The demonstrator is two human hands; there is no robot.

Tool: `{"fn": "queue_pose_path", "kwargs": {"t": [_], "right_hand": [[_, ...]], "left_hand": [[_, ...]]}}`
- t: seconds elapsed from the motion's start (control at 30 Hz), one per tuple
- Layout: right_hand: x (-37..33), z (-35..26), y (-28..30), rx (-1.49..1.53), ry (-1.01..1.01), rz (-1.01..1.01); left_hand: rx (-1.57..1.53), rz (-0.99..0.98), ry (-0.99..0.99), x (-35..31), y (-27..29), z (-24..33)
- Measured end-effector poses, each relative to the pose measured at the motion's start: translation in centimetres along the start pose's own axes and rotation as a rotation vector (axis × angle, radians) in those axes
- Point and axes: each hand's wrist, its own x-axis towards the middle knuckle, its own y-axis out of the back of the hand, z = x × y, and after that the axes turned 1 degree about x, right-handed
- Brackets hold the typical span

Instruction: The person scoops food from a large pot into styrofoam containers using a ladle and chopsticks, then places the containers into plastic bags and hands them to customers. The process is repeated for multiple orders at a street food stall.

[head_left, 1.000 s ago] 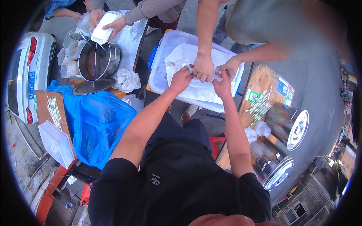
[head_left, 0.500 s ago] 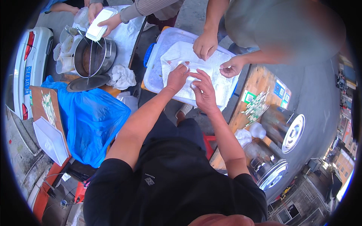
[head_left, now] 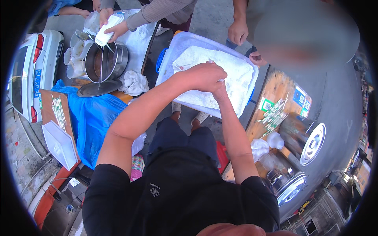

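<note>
Over a pale plastic tub [head_left: 167,80] spread with a white cloth [head_left: 240,72], my two hands come together. My left hand [head_left: 208,75] is closed, its knuckles up, and lies across my right hand [head_left: 219,91]. A small bit of something white shows between them, too little of it to name. Most of the right hand's fingers are hidden behind the left. Beyond the tub, another person's hand [head_left: 238,31] hangs with fingers curled, and that person's second hand [head_left: 258,58] is at the tub's far right corner.
At left stand a steel pot [head_left: 118,59] with a divider, its dark lid [head_left: 98,88] and a crumpled white cloth [head_left: 134,82]. Another person holds a white takeaway box [head_left: 108,30] there. Blue plastic sheeting [head_left: 92,126] hangs nearer. At right, a wooden board [head_left: 271,90] bears steel canisters [head_left: 297,131].
My hands went from side by side, fingers apart, to overlapping, the left turned over the right. The other person's hands drew back from above the cloth. The view shifted slightly.
</note>
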Motion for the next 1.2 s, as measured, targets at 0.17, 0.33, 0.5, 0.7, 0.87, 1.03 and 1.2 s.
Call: {"fn": "queue_pose_path", "kwargs": {"t": [0.17, 0.33, 0.5, 0.7, 0.87, 1.03, 1.2], "right_hand": [[0.2, 0.3, 3.3, 0.117, -0.344, -0.13], [0.4, -1.4, 1.4, 0.181, -0.348, 0.014], [1.2, -0.6, 2.7, 0.206, -0.341, 0.124], [0.3, -4.1, 2.9, 0.071, -0.343, 0.01], [-1.1, -5.3, 2.9, -0.608, 0.145, -0.266], [-0.8, -6.4, 1.7, -1.164, 0.202, -0.259], [0.9, -4.9, 2.3, -1.333, 0.394, -0.211]], "left_hand": [[0.096, -0.117, 0.075, 7.6, 2.0, -0.6], [-0.111, 0.044, 0.255, 8.7, 0.1, -3.6], [-0.64, 0.424, 0.317, 3.1, -5.9, -5.8], [-0.906, 0.444, 0.359, 0.0, -12.7, -9.2], [-1.092, 0.296, 0.407, 0.6, -12.2, -10.8], [-1.133, 0.24, 0.43, 1.0, -11.0, -10.7], [-1.402, 0.257, 0.434, 0.8, -9.4, -10.4]]}}
